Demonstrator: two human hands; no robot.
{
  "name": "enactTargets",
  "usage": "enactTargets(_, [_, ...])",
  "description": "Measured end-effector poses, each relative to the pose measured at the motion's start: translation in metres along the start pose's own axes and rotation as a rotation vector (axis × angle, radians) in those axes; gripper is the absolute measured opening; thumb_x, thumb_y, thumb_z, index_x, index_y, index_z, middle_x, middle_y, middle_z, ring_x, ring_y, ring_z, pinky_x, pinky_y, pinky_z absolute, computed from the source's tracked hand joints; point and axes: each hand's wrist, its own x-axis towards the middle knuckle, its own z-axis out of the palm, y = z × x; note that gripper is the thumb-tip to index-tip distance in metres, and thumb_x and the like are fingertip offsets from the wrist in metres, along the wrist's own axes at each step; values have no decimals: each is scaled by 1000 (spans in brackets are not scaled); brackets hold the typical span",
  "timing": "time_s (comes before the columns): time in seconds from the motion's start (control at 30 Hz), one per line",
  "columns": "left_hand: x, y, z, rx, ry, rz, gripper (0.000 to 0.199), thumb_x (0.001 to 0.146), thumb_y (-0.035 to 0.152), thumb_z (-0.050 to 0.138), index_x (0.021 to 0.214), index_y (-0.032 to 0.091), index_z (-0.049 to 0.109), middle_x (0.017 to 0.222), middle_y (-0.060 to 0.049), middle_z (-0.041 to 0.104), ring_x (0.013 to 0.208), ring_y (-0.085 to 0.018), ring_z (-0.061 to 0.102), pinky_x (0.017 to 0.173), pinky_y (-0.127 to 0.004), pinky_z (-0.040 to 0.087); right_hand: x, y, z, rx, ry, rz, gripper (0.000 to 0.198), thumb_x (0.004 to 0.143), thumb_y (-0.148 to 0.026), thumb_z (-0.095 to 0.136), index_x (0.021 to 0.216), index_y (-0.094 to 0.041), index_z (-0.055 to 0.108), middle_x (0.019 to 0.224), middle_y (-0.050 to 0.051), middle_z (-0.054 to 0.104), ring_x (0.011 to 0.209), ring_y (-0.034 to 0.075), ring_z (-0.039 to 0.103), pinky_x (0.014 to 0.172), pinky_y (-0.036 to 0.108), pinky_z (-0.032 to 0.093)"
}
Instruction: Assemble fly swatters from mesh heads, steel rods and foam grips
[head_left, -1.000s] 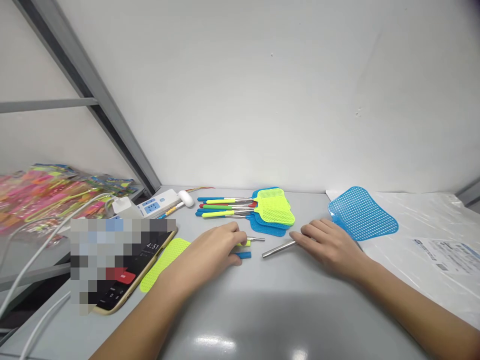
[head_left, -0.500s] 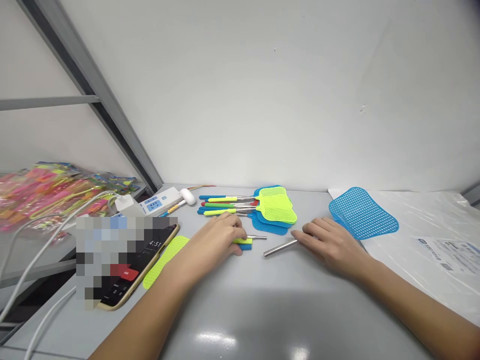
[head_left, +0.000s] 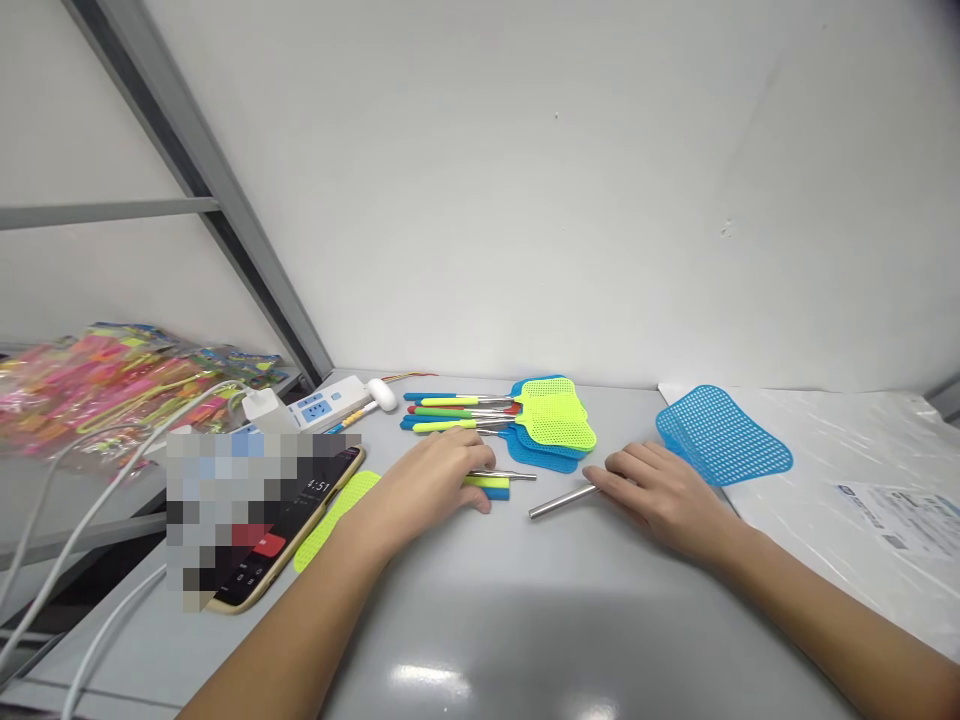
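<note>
Both forearms bare, no sleeves; left hand [head_left: 435, 480], right hand [head_left: 660, 490] ungloved.

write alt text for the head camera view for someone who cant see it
Two bare hands rest on a grey table: the left hand covers a yellow and blue handle, the right hand touches a metal tube. Behind lie a pile of fly swatters and a blue swatter head; a phone is at left.

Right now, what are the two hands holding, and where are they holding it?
The left hand covers the handle end of a yellow and blue fly swatter handle. The right hand touches one end of a metal rod. Both lie on the table; neither is lifted.
</note>
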Motion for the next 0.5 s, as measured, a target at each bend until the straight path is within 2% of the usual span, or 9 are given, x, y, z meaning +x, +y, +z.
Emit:
enactTargets(0.2, [0,11,-4,-24,14,7,39,78,49,71,107,25,62,103,-2,61,99,-23,56,80,-31,42,-1,3,0,-10,20,2,25,95,-10,43,113,-15,59,82,6,60,74,18,46,66,33,31])
enactTargets(0.4, [5,60,8,0,152,118,42,90,52,53,120,22,54,114,-6,60,105,-25,52,90,-39,39,3,-2,-2,-52,49,5,24,94,-10,44,112,-13,60,80,6,60,72,18,47,65,33,32])
enactTargets(0.5, [8,80,20,70,112,118,36,97,44,43,123,20,51,105,-6,62,96,-24,54,85,-41,39,6,-6,-5,-103,67,-30,25,94,-11,44,113,-11,60,78,6,59,71,18,47,63,34,33])
